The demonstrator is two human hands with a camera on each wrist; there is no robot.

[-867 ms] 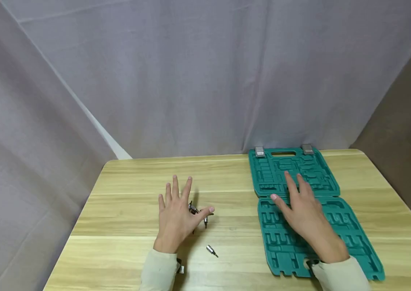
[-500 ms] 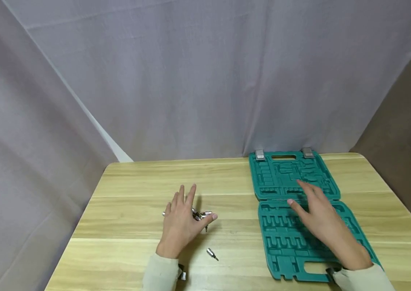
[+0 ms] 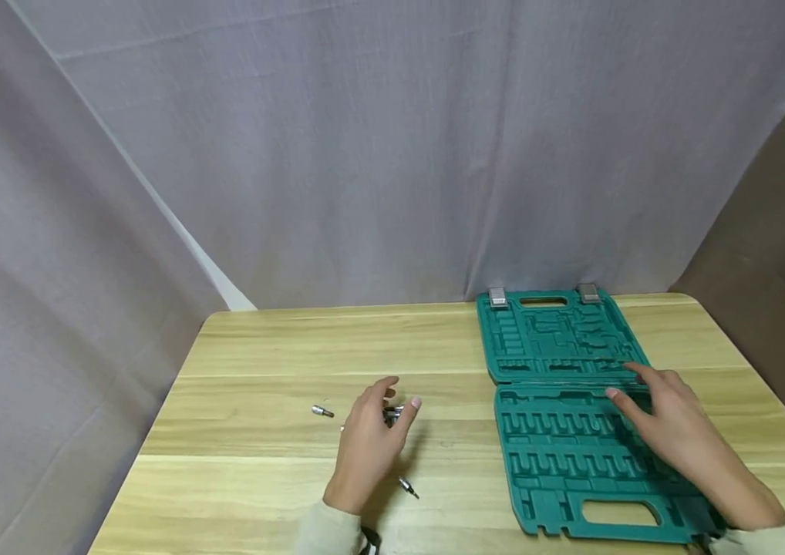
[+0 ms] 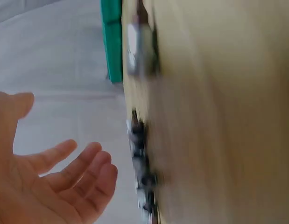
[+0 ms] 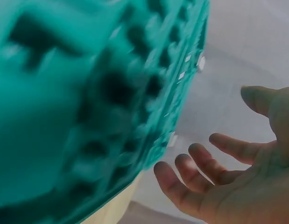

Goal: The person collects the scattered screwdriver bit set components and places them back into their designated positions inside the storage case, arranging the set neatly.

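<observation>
My left hand [image 3: 380, 412] hovers over a small cluster of metal bits [image 3: 395, 414] on the wooden table [image 3: 261, 362], fingers loosely bent and holding nothing. The left wrist view shows its empty palm [image 4: 65, 172] beside the blurred bits [image 4: 140, 163]. One loose bit [image 3: 321, 411] lies to the left of the hand, another [image 3: 406, 487] near the wrist. My right hand [image 3: 652, 402] is over the open green tool case [image 3: 559, 455], near its hinge on the right side, fingers relaxed. The right wrist view shows that hand [image 5: 214, 179] empty beside the moulded case [image 5: 88, 102].
The case lies open flat, its moulded slots empty, with silver latches [image 3: 496, 295] at the far edge and a handle cut-out [image 3: 618, 512] at the near edge. Grey cloth hangs behind and to both sides of the table.
My left hand rose from lying spread flat on the bits and turned onto its side, uncovering a bit at the left. My right hand slid rightward across the case.
</observation>
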